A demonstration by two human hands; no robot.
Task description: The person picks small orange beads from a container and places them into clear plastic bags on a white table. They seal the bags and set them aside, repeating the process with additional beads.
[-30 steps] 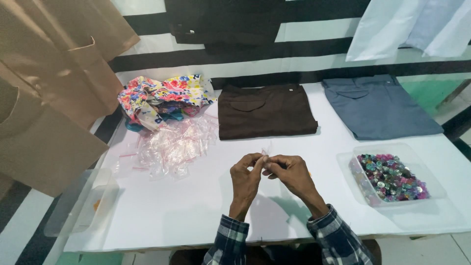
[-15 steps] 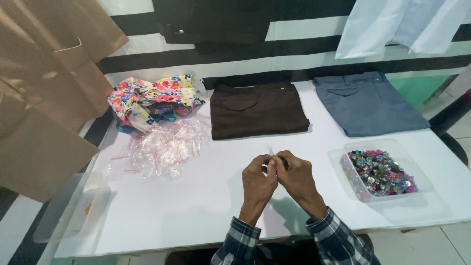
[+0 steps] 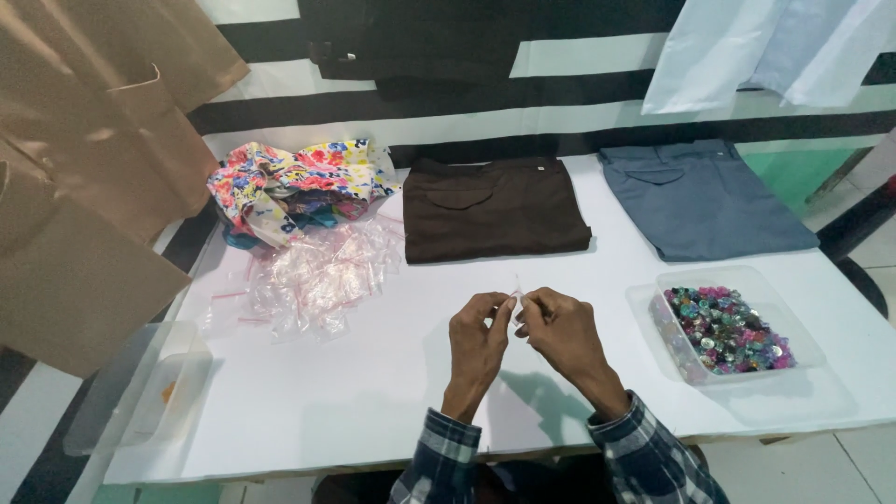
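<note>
Both hands meet over the bare middle of the white table point(image 3: 373, 411), near its front edge. The left hand point(image 3: 478, 338) and the right hand point(image 3: 560, 334) are drawn together fingertip to fingertip, pinching a small clear plastic bag point(image 3: 516, 294) between them — the bag stands up just above the fingertips, held off the table, its lower part hidden by the fingers. Whether anything is inside it cannot be told. To the right of the right hand, apart from it, sits a clear plastic tray point(image 3: 653, 308) filled with small coloured buttons point(image 3: 728, 329). To the left of the left hand, further back, lies a loose heap of clear little bags point(image 3: 317, 275) (some with red strips). Behind that heap is a bundle of flowered cloth point(image 3: 289, 187). At the back of the table lie folded brown trousers point(image 3: 495, 207) and folded grey-blue trousers point(image 3: 700, 198), side by side but not touching. An empty-looking clear box point(image 3: 140, 387) stands at the table's left edge — well apart from both hands.
</note>
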